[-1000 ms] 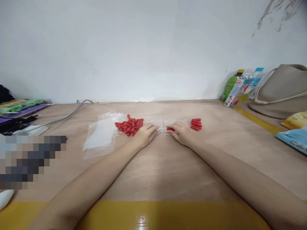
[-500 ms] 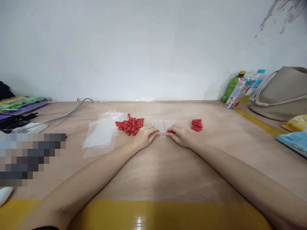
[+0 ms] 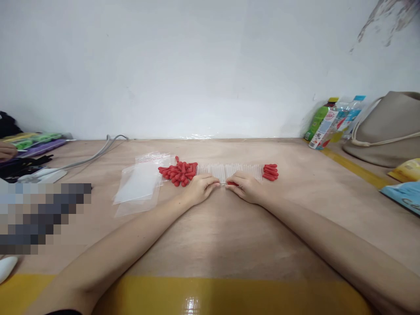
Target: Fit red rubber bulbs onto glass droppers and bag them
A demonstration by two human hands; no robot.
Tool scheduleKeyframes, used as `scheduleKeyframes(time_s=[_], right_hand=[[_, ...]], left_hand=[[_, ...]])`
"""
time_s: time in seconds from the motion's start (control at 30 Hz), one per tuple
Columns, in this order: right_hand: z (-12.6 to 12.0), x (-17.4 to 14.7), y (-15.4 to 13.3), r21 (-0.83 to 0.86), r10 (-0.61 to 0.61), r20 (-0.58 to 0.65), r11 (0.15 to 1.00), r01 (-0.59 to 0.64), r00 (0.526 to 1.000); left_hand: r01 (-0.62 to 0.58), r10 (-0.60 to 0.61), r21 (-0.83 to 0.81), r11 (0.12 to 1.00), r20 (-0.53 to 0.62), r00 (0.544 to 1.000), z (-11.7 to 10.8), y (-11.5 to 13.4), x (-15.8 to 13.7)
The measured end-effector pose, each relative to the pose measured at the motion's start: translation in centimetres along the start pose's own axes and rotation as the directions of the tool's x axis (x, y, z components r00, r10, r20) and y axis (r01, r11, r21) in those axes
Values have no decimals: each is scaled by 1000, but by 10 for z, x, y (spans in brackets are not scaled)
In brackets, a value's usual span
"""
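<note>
My left hand point(image 3: 201, 188) is closed in a pinch on a thin clear dropper tube point(image 3: 222, 183), which bridges the small gap to the other hand. Between the thumb and fingers of my right hand point(image 3: 246, 187) is a red rubber dropper bulb point(image 3: 232, 183), mostly covered by them. Whether the tube's end sits inside the bulb cannot be made out. Just behind both hands lies a row of clear tubes point(image 3: 213, 169), side by side. A heap of red bulbs point(image 3: 180, 173) is at its left end, and several red bulbs point(image 3: 271, 172) are lined up at its right.
Clear zip bags point(image 3: 134, 188) lie left of the heap. A grey cable point(image 3: 95, 155) runs farther left, near another person's hand point(image 3: 7, 151). At right are bottles point(image 3: 323, 122), a beige drawstring bag point(image 3: 383, 131) and a blue packet point(image 3: 402, 197). A wall stands behind the table point(image 3: 210, 245).
My hands have come slightly closer together, so less of the tube shows between them. Another person's hand has appeared at the far left edge.
</note>
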State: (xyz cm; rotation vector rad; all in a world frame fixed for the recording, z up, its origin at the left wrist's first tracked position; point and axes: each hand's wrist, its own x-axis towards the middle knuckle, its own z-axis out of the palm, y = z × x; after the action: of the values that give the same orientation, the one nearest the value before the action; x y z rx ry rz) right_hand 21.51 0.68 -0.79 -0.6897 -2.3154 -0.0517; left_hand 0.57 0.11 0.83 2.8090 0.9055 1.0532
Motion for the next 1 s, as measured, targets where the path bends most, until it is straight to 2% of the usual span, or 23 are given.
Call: scheduleKeyframes(time_s=[0.17, 0.23, 0.3, 0.37, 0.47, 0.57, 0.63, 0.7, 0.77, 0.87, 1.0], right_hand=[[-4, 6, 2, 55, -2, -33, 998, 3, 999], [-6, 10, 1, 158, 78, -89, 985, -63, 993], [-5, 14, -1, 309, 227, -137, 935, -176, 964], [-2, 18, -4, 479, 393, -158, 832, -278, 906], [-1, 26, -5, 682, 589, -178, 651, -333, 788], [-15, 32, 7, 733, 721, -191, 556, -392, 666], [-32, 33, 23, 658, 778, -213, 561, -502, 591], [-50, 30, 42, 466, 786, -275, 613, -638, 554], [-63, 23, 58, 249, 810, -262, 581, -775, 524], [-67, 15, 69, -70, 830, -204, 517, -853, 519], [-55, 13, 63, -336, 814, -108, 511, -791, 571]], left_hand=[[40, -41, -30, 999, -46, 998, 1, 2, 1], [85, -93, -67, 994, -116, 989, 2, 3, 2], [122, -139, -99, 987, -180, 974, 3, 5, 2], [132, -153, -115, 984, -194, 969, 3, 6, 3], [101, -118, -103, 990, -172, 978, 2, 6, 2], [117, -119, -23, 993, -192, 974, 1, 5, 2], [174, -159, 59, 983, -207, 965, 1, 3, 2], [215, -190, 127, 968, -188, 964, 2, 1, 1], [218, -195, 165, 962, -145, 970, 4, 0, 1], [206, -190, 186, 961, -102, 977, 5, -1, 0], [221, -208, 188, 957, -87, 974, 6, -1, 0]])
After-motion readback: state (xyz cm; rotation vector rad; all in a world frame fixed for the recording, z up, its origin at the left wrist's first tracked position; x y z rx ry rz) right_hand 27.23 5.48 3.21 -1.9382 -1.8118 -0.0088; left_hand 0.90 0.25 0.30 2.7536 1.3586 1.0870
